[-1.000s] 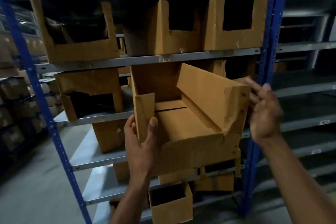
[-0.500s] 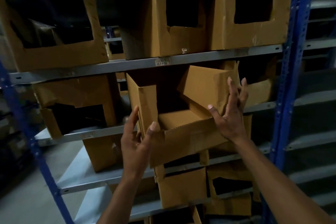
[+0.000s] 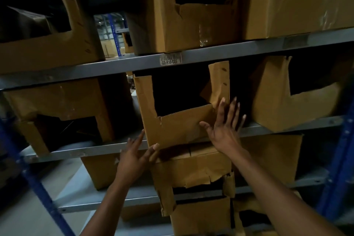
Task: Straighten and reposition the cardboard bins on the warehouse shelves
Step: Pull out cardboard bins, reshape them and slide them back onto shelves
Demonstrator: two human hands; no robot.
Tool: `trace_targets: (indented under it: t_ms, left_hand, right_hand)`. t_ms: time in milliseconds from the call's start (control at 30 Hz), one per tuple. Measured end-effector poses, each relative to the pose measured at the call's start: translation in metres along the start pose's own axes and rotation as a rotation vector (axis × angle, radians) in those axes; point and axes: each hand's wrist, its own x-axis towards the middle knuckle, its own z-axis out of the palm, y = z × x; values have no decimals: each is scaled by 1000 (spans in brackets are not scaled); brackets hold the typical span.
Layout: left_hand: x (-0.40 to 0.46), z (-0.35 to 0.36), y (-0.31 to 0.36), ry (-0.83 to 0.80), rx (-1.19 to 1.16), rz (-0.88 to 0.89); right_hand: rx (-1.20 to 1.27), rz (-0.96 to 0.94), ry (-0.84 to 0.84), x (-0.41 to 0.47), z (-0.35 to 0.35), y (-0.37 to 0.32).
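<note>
A brown cardboard bin [image 3: 178, 126] with a cut-out front sits on the middle grey shelf [image 3: 92, 149], between two other bins. My left hand [image 3: 135, 156] is open, fingers spread, its thumb and fingertips touching the bin's lower left corner. My right hand [image 3: 225, 124] is open and flat against the bin's front right edge, just under its torn right flap. Neither hand grips the bin. The bin's inside is dark.
A crumpled bin [image 3: 63, 109] stands to the left and another bin [image 3: 287, 105] to the right on the same shelf. Bins [image 3: 191, 25] fill the shelf above and torn bins [image 3: 193, 174] the shelves below. Blue uprights [image 3: 38, 188] frame the rack.
The bin, held out in front of the rack a second ago, has gone back into its slot on the shelf. Both hands let go and now press flat on its front. The view moved closer.
</note>
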Motion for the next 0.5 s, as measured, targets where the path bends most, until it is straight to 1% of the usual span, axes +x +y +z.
trace_targets:
  t_ms: [33, 100, 167, 200, 333, 500]
  left_hand:
    - [7, 3, 1, 28, 65, -23]
    - [20, 10, -1, 22, 192, -3]
    - [29, 18, -7, -3, 325, 36]
    - [32, 20, -13, -4, 356, 41]
    - [33, 22, -22, 16, 337, 57]
    - [30, 26, -20, 119, 365, 71]
  right_hand:
    - [12, 52, -33, 2, 9, 3]
    - [36, 145, -84, 3, 24, 11]
    - [39, 193, -108, 5, 32, 18]
    - [41, 203, -115, 5, 32, 20]
    - [29, 232, -132, 5, 27, 18]
    - [9, 256, -109, 3, 30, 17]
